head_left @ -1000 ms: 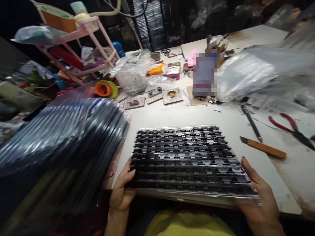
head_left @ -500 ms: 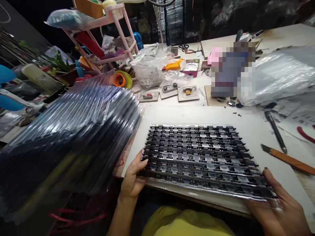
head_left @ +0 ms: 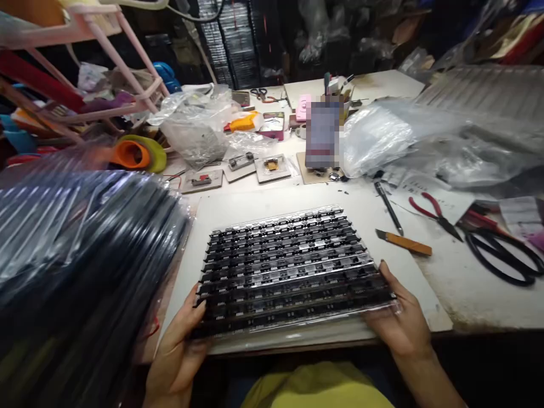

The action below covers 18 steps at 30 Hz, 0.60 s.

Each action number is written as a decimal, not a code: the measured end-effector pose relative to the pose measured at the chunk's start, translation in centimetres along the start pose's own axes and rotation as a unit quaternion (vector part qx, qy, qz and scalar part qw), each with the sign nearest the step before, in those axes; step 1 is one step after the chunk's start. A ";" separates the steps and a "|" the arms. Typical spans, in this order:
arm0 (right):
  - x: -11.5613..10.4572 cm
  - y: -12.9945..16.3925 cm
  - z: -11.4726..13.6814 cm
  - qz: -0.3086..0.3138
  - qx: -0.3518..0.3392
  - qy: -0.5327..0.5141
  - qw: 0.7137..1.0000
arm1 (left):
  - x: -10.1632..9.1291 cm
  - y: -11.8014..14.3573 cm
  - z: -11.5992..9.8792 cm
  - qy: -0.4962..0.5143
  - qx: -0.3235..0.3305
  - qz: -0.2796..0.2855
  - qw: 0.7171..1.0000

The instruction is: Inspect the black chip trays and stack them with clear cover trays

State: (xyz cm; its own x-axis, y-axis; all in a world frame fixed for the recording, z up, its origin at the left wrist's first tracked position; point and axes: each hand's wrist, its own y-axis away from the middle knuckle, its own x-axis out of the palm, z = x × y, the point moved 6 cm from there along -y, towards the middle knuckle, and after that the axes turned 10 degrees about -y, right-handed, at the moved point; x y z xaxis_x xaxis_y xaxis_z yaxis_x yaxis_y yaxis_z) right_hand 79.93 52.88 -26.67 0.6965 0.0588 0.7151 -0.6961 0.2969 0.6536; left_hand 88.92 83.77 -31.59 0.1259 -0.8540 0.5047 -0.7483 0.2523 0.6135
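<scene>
A flat bundle of clear plastic tubes filled with small black chips [head_left: 289, 266] lies on a white board [head_left: 263, 201] at the table's near edge. My left hand [head_left: 181, 345] grips the bundle's near left corner. My right hand [head_left: 402, 323] grips its near right corner. Both thumbs rest on top of the tubes.
A big bagged stack of similar black tubes [head_left: 76, 266] fills the left foreground. To the right lie an orange-handled knife [head_left: 403, 242], a black pen [head_left: 389, 207], red pliers [head_left: 433, 209] and black scissors [head_left: 504, 255]. Plastic bags [head_left: 374, 139], small boards [head_left: 272, 167] and tape rolls [head_left: 136, 154] crowd the back.
The view has swung to the right, so pliers and scissors now show. Both hands keep hold of the tube bundle, which has turned slightly on the board.
</scene>
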 end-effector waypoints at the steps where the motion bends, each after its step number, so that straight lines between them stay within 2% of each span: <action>1: 0.2 0.0 0.0 0.008 0.001 -0.003 1.000 | -0.1 -0.1 0.1 0.009 0.002 0.004 1.000; 4: 0.4 -0.2 0.4 0.032 -0.018 -0.019 0.999 | -0.4 -0.1 0.4 0.040 0.020 0.007 0.999; 7: 0.3 -0.3 0.7 0.048 -0.028 -0.025 0.998 | -0.3 0.3 0.6 0.029 0.045 -0.015 0.998; 10: 0.2 -0.2 0.5 0.056 -0.003 -0.024 0.998 | 0.9 0.9 0.2 -0.021 0.062 -0.032 0.997; 14: 0.3 -0.1 0.1 0.072 0.032 -0.039 0.996 | 2.4 1.3 -0.3 -0.048 0.056 -0.026 0.997; 18: 0.2 -0.2 0.0 0.072 0.037 -0.046 0.996 | 1.6 0.7 -0.1 -0.041 0.065 -0.031 0.997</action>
State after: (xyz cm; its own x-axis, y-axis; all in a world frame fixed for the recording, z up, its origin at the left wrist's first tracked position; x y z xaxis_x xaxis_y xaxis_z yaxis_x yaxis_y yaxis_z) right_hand 80.22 52.82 -26.61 0.5720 0.0071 0.8202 -0.8010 0.2199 0.5568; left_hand 88.67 82.63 -30.30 0.1247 -0.9013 0.4149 -0.8196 0.1422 0.5551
